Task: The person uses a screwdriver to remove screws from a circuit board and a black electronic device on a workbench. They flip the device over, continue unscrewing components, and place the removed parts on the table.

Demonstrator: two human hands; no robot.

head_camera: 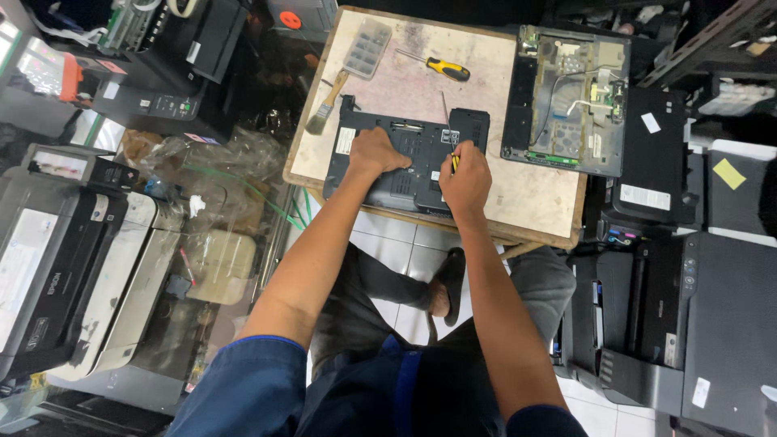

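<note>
While left hand (374,152) pins laptop (405,158), right hand (464,180) grips screwdriver (450,133), probably undoing a screw; needs steady downward turning next.

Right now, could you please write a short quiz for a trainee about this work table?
1. True or false: the left hand rests flat on the dark laptop base.
2. What does the right hand hold?
3. Which lies beside the paintbrush: A) clear parts box, B) hammer?

Key: 1 true; 2 a thin screwdriver, its tip on the base; 3 A.
</note>
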